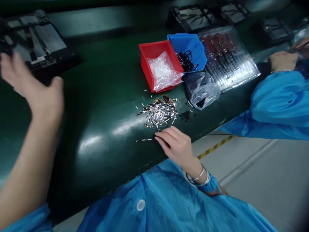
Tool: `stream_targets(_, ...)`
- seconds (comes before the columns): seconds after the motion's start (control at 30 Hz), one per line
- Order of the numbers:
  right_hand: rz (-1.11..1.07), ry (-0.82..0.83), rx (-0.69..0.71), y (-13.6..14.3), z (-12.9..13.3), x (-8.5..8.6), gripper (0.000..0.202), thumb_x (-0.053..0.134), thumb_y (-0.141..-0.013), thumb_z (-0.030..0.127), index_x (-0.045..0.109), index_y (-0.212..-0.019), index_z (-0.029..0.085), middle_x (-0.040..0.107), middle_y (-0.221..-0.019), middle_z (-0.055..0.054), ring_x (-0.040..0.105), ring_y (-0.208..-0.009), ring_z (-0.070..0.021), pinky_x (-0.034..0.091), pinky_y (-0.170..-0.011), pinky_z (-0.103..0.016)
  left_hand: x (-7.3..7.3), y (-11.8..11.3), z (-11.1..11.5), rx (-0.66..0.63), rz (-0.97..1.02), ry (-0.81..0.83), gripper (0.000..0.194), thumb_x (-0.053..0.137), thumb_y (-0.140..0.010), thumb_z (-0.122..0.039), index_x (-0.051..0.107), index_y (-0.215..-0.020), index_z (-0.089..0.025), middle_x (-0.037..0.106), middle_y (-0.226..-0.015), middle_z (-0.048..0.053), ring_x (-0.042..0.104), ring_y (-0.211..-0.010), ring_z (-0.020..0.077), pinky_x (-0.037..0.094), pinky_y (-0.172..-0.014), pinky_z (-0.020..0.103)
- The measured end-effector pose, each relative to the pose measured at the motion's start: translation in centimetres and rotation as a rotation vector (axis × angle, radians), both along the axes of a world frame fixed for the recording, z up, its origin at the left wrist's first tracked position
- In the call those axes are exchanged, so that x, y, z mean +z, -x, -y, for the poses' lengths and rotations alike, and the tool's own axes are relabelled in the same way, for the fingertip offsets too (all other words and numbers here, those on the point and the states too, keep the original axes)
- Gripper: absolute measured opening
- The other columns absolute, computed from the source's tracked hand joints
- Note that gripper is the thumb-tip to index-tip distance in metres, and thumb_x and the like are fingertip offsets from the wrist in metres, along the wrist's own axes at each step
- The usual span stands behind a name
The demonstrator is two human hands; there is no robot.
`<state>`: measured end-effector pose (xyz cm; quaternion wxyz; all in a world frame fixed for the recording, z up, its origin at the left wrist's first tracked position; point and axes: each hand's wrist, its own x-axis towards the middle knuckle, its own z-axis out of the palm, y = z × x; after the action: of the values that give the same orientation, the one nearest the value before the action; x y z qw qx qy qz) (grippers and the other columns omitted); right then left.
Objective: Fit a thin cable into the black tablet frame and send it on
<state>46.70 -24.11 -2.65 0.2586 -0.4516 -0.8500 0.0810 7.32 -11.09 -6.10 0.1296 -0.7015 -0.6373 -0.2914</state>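
Across the frame stretches a glossy dark-green work surface [101,87], streaked with pale reflections, its worn near edge slanting up toward the right. At the lower right shows a grey floor [265,167] with a yellow-and-black striped tape line [214,147]. Just below centre, the right hand [177,143] has its fingertips drawn together at the right end of a thin cable with a white section [146,139], which lies near a loose pile of small black-and-white cables with gold-coloured ends [160,112]. At the upper left, the left hand [40,91] is open, fingers spread, in front of a black-framed unit with pale panels [48,38]; whether they touch, I cannot tell. Above the pile, a red plastic bin [151,71] holds a clear bag of white pieces [163,71], beside a blue plastic bin [193,43] with black cables. At the right edge is another person's blue sleeve [277,100].
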Motion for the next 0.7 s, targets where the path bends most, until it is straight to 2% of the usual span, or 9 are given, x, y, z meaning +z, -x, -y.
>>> stream_targets(0.03,-0.048,-0.024,-0.044,-0.7,-0.2,-0.1,0.013,0.054,-0.090,0.015,0.068,-0.089,0.015,0.069,-0.078,-0.004,0.058,-0.071,-0.0137,0.049,-0.064,-0.026,1.1,-3.5,2.2,-0.055,-0.001,-0.062,0.062,0.043,-0.097,-0.035,0.011,-0.146,-0.015,0.012,-0.158,0.003,0.010,-0.144,0.0361,0.020,-0.112,0.068)
stream_targets(0.07,-0.077,-0.055,-0.092,-1.4,-0.5,-0.1,0.012,0.056,-0.089,0.015,0.068,-0.091,0.015,0.069,-0.079,-0.005,0.059,-0.073,-0.0142,0.050,-0.066,-0.027,2.2,-7.1,4.5,-0.165,0.005,-0.047,0.060,0.047,-0.095,-0.033,0.021,-0.146,-0.016,0.019,-0.157,0.003,0.016,-0.144,0.0326,0.022,-0.115,0.061)
stream_targets(0.13,-0.054,-0.119,-0.157,-2.6,-1.4,-0.2,0.014,0.057,-0.088,0.016,0.069,-0.095,0.019,0.071,-0.086,-0.005,0.059,-0.079,-0.0166,0.051,-0.071,-0.031,3.5,-13.5,9.0,-0.460,0.040,0.133,0.048,0.052,-0.091,-0.023,0.040,-0.137,-0.016,0.040,-0.148,0.009,0.036,-0.138,0.0267,0.034,-0.113,0.049)
stream_targets(0.17,-0.004,-0.142,-0.162,-3.1,-1.9,-0.2,0.016,0.057,-0.088,0.017,0.069,-0.099,0.021,0.072,-0.093,-0.005,0.059,-0.084,-0.0184,0.051,-0.074,-0.033,3.7,-16.0,11.0,-0.613,0.016,0.176,0.042,0.049,-0.092,-0.021,0.044,-0.133,-0.015,0.046,-0.144,0.012,0.040,-0.135,0.0263,0.040,-0.108,0.047)
stream_targets(0.23,0.123,-0.158,-0.125,-3.7,-3.1,-0.5,0.022,0.057,-0.089,0.021,0.068,-0.108,0.025,0.070,-0.113,-0.005,0.057,-0.099,-0.0220,0.049,-0.080,-0.037,3.5,-19.2,14.0,-0.786,-0.114,0.335,0.042,0.042,-0.096,-0.023,0.044,-0.136,-0.011,0.047,-0.144,0.013,0.040,-0.136,0.0260,0.038,-0.108,0.045)
stream_targets(0.3,0.239,-0.148,-0.070,-3.7,-4.3,-0.9,0.027,0.055,-0.091,0.025,0.065,-0.116,0.026,0.063,-0.129,-0.005,0.053,-0.112,-0.0243,0.047,-0.083,-0.038,2.8,-20.1,15.7,-0.847,-0.194,0.438,0.049,0.039,-0.098,-0.030,0.040,-0.141,-0.006,0.041,-0.149,0.014,0.035,-0.139,0.0271,0.033,-0.111,0.044)
stream_targets(0.37,0.315,-0.133,-0.042,-3.3,-5.5,-1.5,0.029,0.052,-0.093,0.028,0.062,-0.120,0.026,0.058,-0.136,-0.005,0.050,-0.118,-0.0252,0.045,-0.084,-0.039,2.2,-19.7,16.3,-0.857,-0.206,0.484,0.057,0.039,-0.098,-0.037,0.035,-0.145,-0.004,0.035,-0.152,0.014,0.029,-0.142,0.0271,0.028,-0.114,0.042)
stream_targets(0.53,0.354,-0.082,-0.040,-2.1,-7.8,-2.1,0.032,0.048,-0.094,0.029,0.060,-0.124,0.025,0.056,-0.139,-0.007,0.049,-0.120,-0.0270,0.043,-0.085,-0.040,2.0,-18.0,16.2,-0.871,-0.177,0.533,0.062,0.038,-0.098,-0.044,0.030,-0.149,-0.009,0.033,-0.153,0.012,0.024,-0.145,0.0244,0.023,-0.117,0.041)
stream_targets(0.7,0.249,-0.074,-0.044,-2.1,-7.9,-1.2,0.032,0.051,-0.092,0.025,0.061,-0.123,0.025,0.058,-0.137,-0.007,0.051,-0.118,-0.0262,0.046,-0.085,-0.041,2.4,-17.8,15.9,-0.903,-0.147,0.544,0.059,0.041,-0.098,-0.042,0.035,-0.146,-0.009,0.034,-0.152,0.013,0.025,-0.144,0.0257,0.028,-0.116,0.043)
